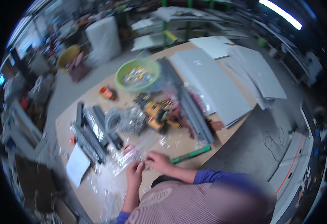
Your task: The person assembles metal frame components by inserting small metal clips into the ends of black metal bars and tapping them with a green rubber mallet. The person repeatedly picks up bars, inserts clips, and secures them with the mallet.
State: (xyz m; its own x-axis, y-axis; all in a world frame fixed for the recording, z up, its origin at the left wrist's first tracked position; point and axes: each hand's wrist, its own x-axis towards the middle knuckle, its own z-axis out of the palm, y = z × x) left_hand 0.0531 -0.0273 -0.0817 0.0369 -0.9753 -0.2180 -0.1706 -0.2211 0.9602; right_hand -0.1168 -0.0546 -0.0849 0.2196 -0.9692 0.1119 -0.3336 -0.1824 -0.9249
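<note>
My left hand and my right hand meet over the near part of the table, fingers closed and pinched together. Whatever sits between their fingertips is too small and blurred to make out. Just left of them lies a clear plastic bag with small parts and something red in it. A green strip-shaped tool or bar rests to the right of my right hand. Farther back is a yellow and black power drill, lying on its side beside a clear bag of small metal parts.
Dark grey metal profiles lie at the left, longer ones right of the middle. A green bowl of small packets stands behind, with an orange object nearby. Grey panels and a white sheet cover parts of the wooden table.
</note>
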